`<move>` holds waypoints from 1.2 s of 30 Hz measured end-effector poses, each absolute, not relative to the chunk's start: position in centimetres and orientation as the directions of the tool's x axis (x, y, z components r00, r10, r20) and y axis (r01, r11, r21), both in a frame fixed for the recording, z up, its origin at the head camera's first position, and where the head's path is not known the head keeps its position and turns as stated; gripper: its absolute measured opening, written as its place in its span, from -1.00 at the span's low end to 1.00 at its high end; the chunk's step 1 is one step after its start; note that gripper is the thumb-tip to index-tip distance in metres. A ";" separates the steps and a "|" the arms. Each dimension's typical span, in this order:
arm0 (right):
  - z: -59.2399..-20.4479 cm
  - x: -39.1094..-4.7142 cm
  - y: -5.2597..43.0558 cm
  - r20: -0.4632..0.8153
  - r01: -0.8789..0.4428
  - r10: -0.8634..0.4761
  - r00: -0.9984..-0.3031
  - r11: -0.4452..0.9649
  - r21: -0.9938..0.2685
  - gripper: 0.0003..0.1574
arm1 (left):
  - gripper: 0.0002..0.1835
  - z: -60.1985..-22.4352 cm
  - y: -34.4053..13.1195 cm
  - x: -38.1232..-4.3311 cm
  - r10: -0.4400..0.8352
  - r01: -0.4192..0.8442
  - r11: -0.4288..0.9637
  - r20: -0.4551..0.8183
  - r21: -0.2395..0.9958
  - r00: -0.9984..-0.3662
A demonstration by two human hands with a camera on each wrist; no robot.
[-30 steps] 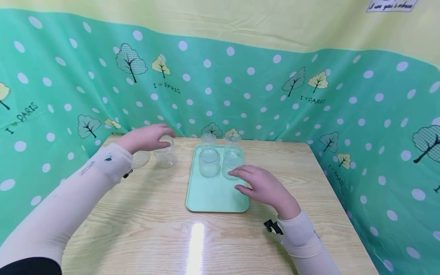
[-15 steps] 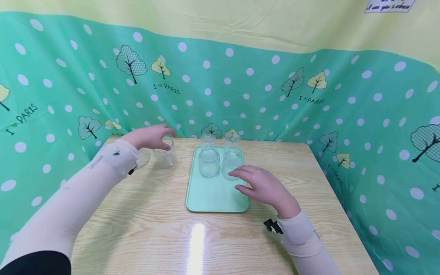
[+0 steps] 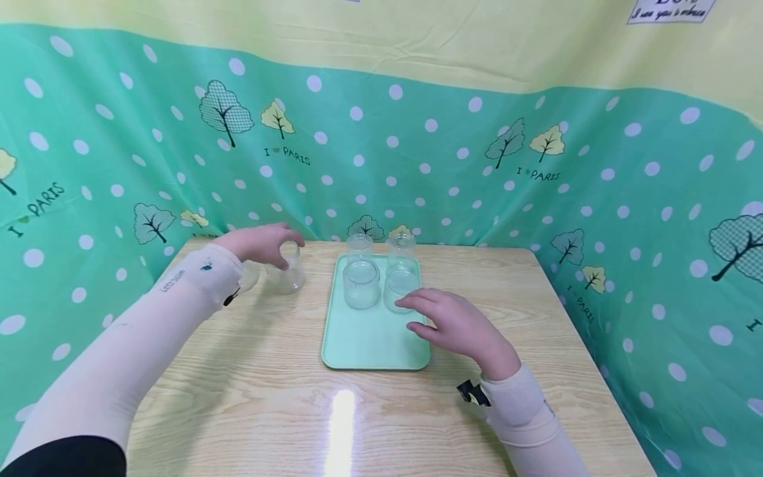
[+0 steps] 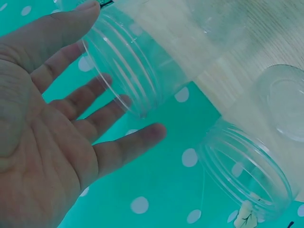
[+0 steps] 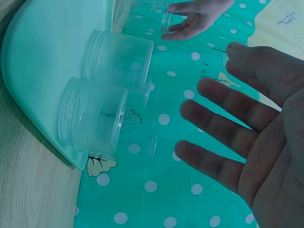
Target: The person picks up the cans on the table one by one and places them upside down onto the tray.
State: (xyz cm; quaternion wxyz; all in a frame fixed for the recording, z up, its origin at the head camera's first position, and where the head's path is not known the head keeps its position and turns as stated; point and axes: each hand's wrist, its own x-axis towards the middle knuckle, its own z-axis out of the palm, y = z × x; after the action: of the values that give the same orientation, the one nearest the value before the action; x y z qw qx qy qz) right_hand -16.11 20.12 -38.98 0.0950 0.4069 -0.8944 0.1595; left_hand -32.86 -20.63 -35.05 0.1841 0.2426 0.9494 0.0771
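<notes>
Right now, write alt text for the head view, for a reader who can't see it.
A person's left hand is at the top of a clear, round jar on a pale wood-grain table. The right hand, empty, is over the right edge of a mint-green rectangular tray holding four clear jars, before green dotted fabric.

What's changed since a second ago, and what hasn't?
The left hand has shifted slightly rightward, its thumb dipping lower at the jar; whether it grips is unclear. Nothing has visibly been lifted or let go. The right hand, the tray and the jars on it stayed as they were.
</notes>
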 end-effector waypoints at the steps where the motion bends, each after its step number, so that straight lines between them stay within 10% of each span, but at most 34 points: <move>1: -39.0 -16.1 20.1 0.299 -0.758 -0.698 -0.651 0.618 -0.208 -0.47 | -0.37 -35.1 -20.6 -32.9 0.494 0.437 0.867 -0.310 0.238 -0.812; 36: -39.1 -16.1 20.3 0.289 -0.758 -0.702 -0.652 0.613 -0.221 -0.48 | -0.40 -35.6 -21.5 -31.8 0.554 0.508 0.831 -0.247 0.229 -0.795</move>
State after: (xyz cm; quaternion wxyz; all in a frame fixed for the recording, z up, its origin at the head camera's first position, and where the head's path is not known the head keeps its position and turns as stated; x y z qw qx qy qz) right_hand -16.12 20.35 -39.07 0.0870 0.4083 -0.8939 0.1633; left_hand -31.80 -21.49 -35.57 0.1532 0.2810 0.9444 0.0755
